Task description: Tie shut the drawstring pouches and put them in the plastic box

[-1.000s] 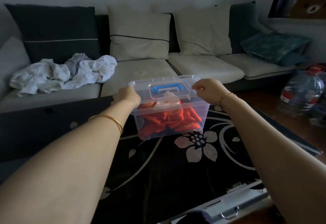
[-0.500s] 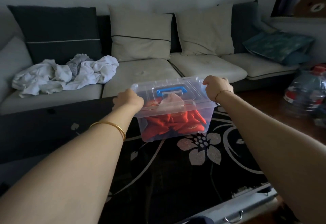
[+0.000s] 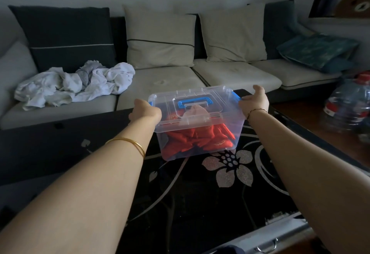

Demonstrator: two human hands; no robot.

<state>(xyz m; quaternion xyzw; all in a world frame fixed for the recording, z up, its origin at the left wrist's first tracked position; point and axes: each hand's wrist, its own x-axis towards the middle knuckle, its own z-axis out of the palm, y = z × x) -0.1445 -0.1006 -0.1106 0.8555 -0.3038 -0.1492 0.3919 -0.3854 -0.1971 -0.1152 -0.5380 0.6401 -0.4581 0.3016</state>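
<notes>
A clear plastic box [image 3: 200,133] with a lid and a blue handle [image 3: 195,102] stands on the black flowered table [image 3: 200,203]. Several red drawstring pouches [image 3: 200,137] and one pale pouch show through its wall. My left hand [image 3: 146,112] grips the box's left rim beside a blue latch, fingers curled. At the right rim, my right hand [image 3: 255,102] touches the blue latch [image 3: 237,97] with straight fingers, thumb raised.
A sofa [image 3: 160,81] with cushions runs behind the table, a heap of white clothes [image 3: 76,83] on its left seat. A large water bottle [image 3: 348,109] stands at the right. A metal case [image 3: 270,239] lies at the table's near edge.
The box has shifted slightly to the right on the table. My right hand has loosened from a fist on the rim to straighter fingers at the latch.
</notes>
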